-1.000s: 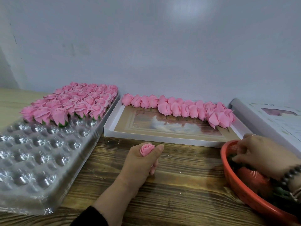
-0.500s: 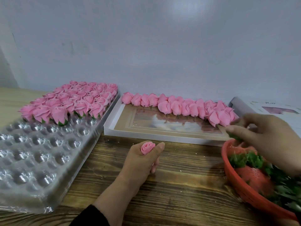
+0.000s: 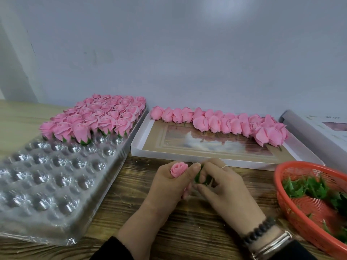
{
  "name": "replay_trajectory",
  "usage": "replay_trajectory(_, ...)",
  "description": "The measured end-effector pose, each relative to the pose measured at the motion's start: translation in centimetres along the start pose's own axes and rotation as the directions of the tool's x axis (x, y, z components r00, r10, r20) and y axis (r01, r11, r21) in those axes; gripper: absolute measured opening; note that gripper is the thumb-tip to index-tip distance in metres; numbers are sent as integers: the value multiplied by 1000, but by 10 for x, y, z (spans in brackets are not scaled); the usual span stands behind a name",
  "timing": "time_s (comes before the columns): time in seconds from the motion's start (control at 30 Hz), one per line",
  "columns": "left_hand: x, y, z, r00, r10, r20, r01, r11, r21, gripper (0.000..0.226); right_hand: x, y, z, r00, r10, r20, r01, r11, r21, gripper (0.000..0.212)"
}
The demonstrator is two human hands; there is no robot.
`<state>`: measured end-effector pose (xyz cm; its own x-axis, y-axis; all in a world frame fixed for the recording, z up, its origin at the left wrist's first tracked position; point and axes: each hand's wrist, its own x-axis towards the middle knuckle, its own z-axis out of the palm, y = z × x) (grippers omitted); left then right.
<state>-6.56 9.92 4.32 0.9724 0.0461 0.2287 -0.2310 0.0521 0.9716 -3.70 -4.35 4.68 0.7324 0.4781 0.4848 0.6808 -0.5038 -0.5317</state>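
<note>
My left hand [image 3: 169, 186] grips a pink rose head [image 3: 178, 168], bloom upward, above the wooden table in the middle foreground. My right hand [image 3: 223, 186] pinches a small green leaf piece [image 3: 199, 175] right beside the rose, touching my left hand's fingers. A red plastic basket [image 3: 281, 188] at the right holds several more green leaf pieces [image 3: 308, 186].
A clear blister tray [image 3: 56, 177] on the left carries several pink roses [image 3: 97, 117] in its far rows. A shallow white box [image 3: 187, 154] behind my hands holds a row of rose heads [image 3: 221, 122]. Another white box [image 3: 319, 126] lies at the far right.
My right hand came out of the red basket with a green leaf piece and moved left to meet my left hand, which kept hold of the rose.
</note>
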Motion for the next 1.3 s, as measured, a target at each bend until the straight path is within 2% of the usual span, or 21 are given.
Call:
replay_trajectory(0.07, 0, -1, 0, 1000, 21, -11, -20, 999, 43, 34, -2, 2, 2, 1000, -6, -17, 6, 1000, 10, 38)
replay_trajectory(0.2, 1, -3, -1, 998, 35, -48, -29, 993, 116, 37, -4, 0, 1, 995, 44, -91, -37, 996, 76, 49)
replay_trajectory(0.3, 1, -4, -1, 997, 50, -57, -40, 987, 157, 36, -5, -2, 0, 992, 111, -58, -99, 978, 184, 68)
replay_trajectory(0.4, 0, -1, -1, 996, 42, -78, -28, 986, 165, 35, -5, -3, 1, 992, 123, -17, -118, 978, 171, 61)
replay_trajectory(0.5, -1, 6, 2, 981, 61, -183, -42, 993, 109, 34, -4, -4, 3, 994, 106, -24, -101, 983, 155, 55)
replay_trajectory(0.6, -2, 16, 7, 937, 93, -336, -117, 992, -51, 31, -3, -7, 5, 993, 114, -14, -110, 982, 153, 55)
replay_trajectory(0.67, -3, 18, 12, 923, 74, -378, -133, 983, -130, 29, -3, -9, 7, 993, 118, 0, -116, 980, 162, 52)
replay_trajectory(0.83, -8, 22, 21, 919, 104, -381, -169, 975, -141, 26, -2, -14, 7, 991, 128, 43, -134, 968, 212, 48)
replay_trajectory(1.0, -6, 15, 21, 923, 69, -379, -135, 980, -150, 32, -2, -17, 8, 983, 168, 79, -184, 938, 295, 47)
replay_trajectory(1.13, -4, 12, 21, 915, 78, -395, -152, 976, -158, 44, -2, -19, 10, 982, 167, 85, -185, 934, 306, 48)
replay_trajectory(1.3, -4, 7, 19, 919, 113, -378, -167, 979, -113, 39, -2, -23, 10, 981, 160, 109, -185, 941, 282, 50)
